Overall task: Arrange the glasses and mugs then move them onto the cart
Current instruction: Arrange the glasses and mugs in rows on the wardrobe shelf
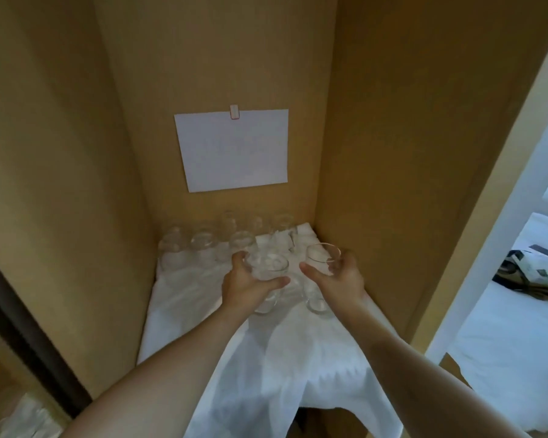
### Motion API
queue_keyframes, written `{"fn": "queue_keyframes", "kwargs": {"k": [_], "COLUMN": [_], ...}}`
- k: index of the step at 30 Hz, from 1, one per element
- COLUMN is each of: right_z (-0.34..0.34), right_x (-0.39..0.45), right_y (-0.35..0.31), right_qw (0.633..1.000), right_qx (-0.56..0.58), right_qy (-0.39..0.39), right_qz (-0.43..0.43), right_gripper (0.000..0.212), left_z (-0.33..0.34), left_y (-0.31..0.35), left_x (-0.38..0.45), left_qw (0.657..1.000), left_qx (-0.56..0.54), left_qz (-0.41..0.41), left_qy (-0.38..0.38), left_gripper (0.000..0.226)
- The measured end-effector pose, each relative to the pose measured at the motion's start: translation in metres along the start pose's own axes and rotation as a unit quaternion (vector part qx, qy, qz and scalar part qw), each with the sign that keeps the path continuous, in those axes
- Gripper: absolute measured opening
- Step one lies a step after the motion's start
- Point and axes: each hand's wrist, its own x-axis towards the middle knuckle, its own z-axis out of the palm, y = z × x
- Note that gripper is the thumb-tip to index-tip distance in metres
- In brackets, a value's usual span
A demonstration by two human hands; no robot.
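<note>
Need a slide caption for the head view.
Left hand and right hand each hold a glass over the white cloth.

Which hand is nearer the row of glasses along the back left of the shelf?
Left. The left hand, holding a glass, sits just in front of that row of glasses; the right hand is farther right, holding another glass.

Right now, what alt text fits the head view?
Each hand, left and right, holds a clear glass over a white cloth in a wooden alcove. More glasses stand behind, under a pinned paper.
</note>
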Motion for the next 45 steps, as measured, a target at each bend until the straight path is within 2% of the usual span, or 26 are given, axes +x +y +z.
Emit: {"fn": "queue_keyframes", "kwargs": {"k": [4, 9, 15, 18, 23, 28, 31, 36, 41, 45], "right_z": [0.0, 0.0, 0.013, 0.012, 0.009, 0.005, 0.008, 0.023, 0.036, 0.048], "right_x": [0.019, 0.034, 0.03, 0.025, 0.028, 0.027, 0.035, 0.057, 0.089, 0.111], "right_y": [0.01, 0.019, 0.06, 0.073, 0.09, 0.115, 0.117, 0.11, 0.081, 0.058], "right_qw": [0.999, 0.998, 0.994, 0.993, 0.986, 0.973, 0.972, 0.979, 0.979, 0.981], "right_qx": [-0.011, 0.024, 0.039, 0.052, -0.004, -0.05, -0.055, -0.056, -0.106, -0.114], "right_qy": [-0.027, -0.062, -0.104, -0.11, -0.169, -0.223, -0.226, -0.191, -0.172, -0.15], "right_qz": [-0.02, -0.017, 0.023, 0.012, -0.001, 0.026, 0.029, 0.034, -0.013, -0.054], "right_gripper": [0.099, 0.093, 0.093, 0.092, 0.106, 0.105, 0.103, 0.112, 0.117, 0.113], "left_z": [0.017, 0.033, 0.05, 0.049, 0.05, 0.05, 0.045, 0.033, 0.025, 0.018], "left_y": [0.001, -0.004, -0.042, -0.045, -0.041, -0.039, -0.039, -0.035, -0.04, -0.041], "left_x": [0.001, 0.006, -0.015, -0.017, -0.019, -0.021, -0.012, 0.008, 0.023, 0.037], "left_qw": [1.0, 0.999, 0.998, 0.998, 0.998, 0.997, 0.996, 0.993, 0.991, 0.986], "left_qx": [-0.016, -0.042, -0.018, -0.006, 0.004, 0.006, 0.012, -0.007, -0.003, -0.019], "left_qz": [0.001, -0.009, -0.056, -0.057, -0.065, -0.071, -0.084, -0.115, -0.124, -0.141], "left_qy": [0.01, 0.026, 0.014, 0.014, 0.023, 0.023, 0.018, -0.015, -0.051, -0.084], "left_gripper": [0.11, 0.106, 0.097, 0.099, 0.098, 0.097, 0.098, 0.115, 0.092, 0.097]}}
